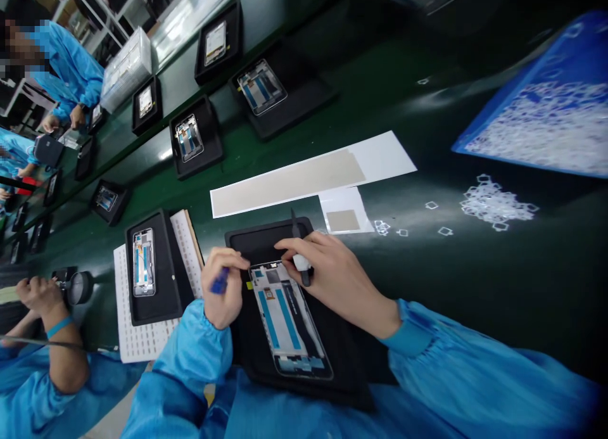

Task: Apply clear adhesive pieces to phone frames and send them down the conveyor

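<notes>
Head view: a green bench (427,65) seen from above, with blue-sleeved arms reaching in from the bottom edge.
Left hand (222,288): curled closed around a small blue tool (219,282), just left of the phone frame's top end.
Right hand (332,271): fingers pinched on a black pen-like tool (300,255) with a white band, its fingertips resting at the frame's top edge.
Phone frame (287,318): lies open-side up on a black tray (266,239) directly between the 2 hands; 2 blue strips run along its inside.
Just left: a 2nd black tray (156,299) with another frame, sitting on a white perforated sheet (137,344).
Behind the tray: a long white sheet with a tan strip (304,176), and a smaller white card (344,211) beside it.
Right side: loose small white rings (496,204) scattered on the bench, near a blue bin (546,109) full of them.
Far left: more trays with frames in a row along the bench; a co-worker's hand (38,293) beside a round black device (78,287).
Obstruction: the right hand covers the frame's top right corner.
</notes>
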Tool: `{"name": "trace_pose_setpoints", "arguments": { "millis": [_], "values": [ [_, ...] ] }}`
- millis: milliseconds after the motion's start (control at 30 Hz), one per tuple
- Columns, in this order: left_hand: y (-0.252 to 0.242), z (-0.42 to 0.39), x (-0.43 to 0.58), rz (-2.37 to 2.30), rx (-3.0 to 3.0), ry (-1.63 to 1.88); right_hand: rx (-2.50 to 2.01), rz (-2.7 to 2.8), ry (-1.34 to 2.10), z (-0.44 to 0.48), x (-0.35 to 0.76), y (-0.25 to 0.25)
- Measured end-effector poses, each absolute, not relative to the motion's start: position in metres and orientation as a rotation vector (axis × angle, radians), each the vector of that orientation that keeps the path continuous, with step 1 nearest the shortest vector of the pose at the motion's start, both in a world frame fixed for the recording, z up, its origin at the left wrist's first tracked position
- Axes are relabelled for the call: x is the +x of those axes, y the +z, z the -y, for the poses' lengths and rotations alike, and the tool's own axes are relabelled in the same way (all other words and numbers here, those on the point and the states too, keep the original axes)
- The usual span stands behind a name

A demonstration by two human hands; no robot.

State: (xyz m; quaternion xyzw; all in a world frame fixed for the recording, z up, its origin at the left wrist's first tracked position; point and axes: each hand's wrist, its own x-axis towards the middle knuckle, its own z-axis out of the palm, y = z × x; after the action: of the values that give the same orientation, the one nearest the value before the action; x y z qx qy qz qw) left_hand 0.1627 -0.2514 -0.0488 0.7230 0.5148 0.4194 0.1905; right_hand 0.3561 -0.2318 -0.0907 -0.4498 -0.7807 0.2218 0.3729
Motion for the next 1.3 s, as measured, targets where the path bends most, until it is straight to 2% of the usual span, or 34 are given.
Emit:
{"name": "trace_pose_setpoints", "arguments": {
  "millis": [133,233,533,900,1167,1300],
  "values": [
    [-0.050,0.260,0.156,-1.480,2.665,0.495,-1.181,2.017,0.602,0.232,0.357,-0.090],
    [-0.058,0.262,0.156,-1.497,2.883,0.214,-1.192,2.014,0.618,0.232,0.358,-0.090],
    [-0.051,0.265,0.165,-1.417,3.025,-0.009,-1.207,2.009,0.666,0.232,0.358,-0.088],
    [-0.063,0.263,0.152,-1.450,2.849,0.223,-1.177,1.938,0.759,0.233,0.362,-0.089],
    [-0.038,0.258,0.164,-1.419,2.928,-0.187,-1.352,1.281,0.917,0.225,0.408,-0.065],
    [-0.026,0.243,0.187,-1.417,2.864,-0.099,-1.451,1.041,1.004,0.214,0.449,-0.063]
  ]
}}
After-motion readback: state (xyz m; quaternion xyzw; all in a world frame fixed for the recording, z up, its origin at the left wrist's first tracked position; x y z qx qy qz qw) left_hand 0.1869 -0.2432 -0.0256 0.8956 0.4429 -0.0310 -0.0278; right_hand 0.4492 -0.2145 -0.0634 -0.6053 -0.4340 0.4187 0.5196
